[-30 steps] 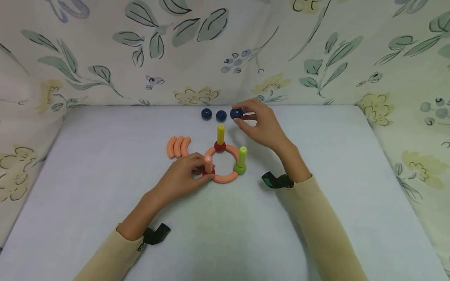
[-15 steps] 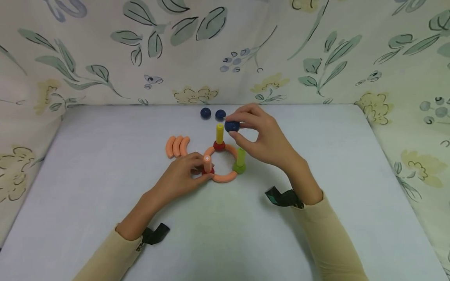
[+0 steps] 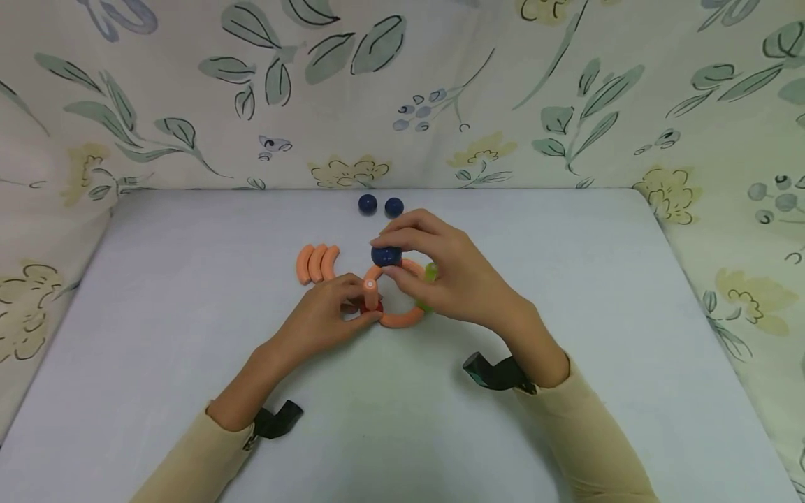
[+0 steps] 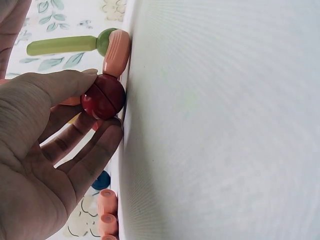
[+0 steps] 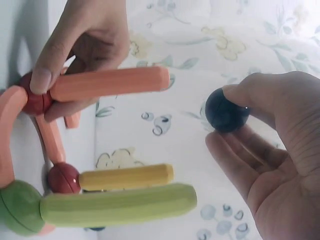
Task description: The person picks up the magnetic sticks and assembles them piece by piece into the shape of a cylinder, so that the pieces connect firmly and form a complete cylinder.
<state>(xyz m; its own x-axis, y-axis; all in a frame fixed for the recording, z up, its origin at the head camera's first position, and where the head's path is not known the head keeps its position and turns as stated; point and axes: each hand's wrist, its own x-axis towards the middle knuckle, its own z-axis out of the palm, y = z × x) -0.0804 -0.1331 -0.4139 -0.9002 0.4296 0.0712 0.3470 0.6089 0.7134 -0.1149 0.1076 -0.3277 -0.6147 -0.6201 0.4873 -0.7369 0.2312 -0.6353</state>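
My left hand (image 3: 321, 318) grips a red ball (image 4: 103, 97) at the near-left corner of a ring of curved orange pieces (image 3: 402, 320). From that ball an orange stick (image 5: 110, 84) stands upright. Above the ring, my right hand (image 3: 449, 269) pinches a dark blue ball (image 5: 226, 111) between thumb and fingers, apart from the sticks in the right wrist view. A yellow stick (image 5: 127, 176) rises from a second red ball (image 5: 64, 178), and a green stick (image 5: 120, 206) from a green ball (image 5: 21, 207). In the head view the right hand and blue ball cover most of both.
Two more dark blue balls (image 3: 367, 204) lie near the back edge of the white table (image 3: 189, 349). Several loose curved orange pieces (image 3: 317, 263) lie side by side left of the ring. Floral cloth (image 3: 465, 84) hangs behind the table.
My right hand has carried the blue ball from the back row toward me and to the left, over the ring. The left hand has stayed on the red ball.
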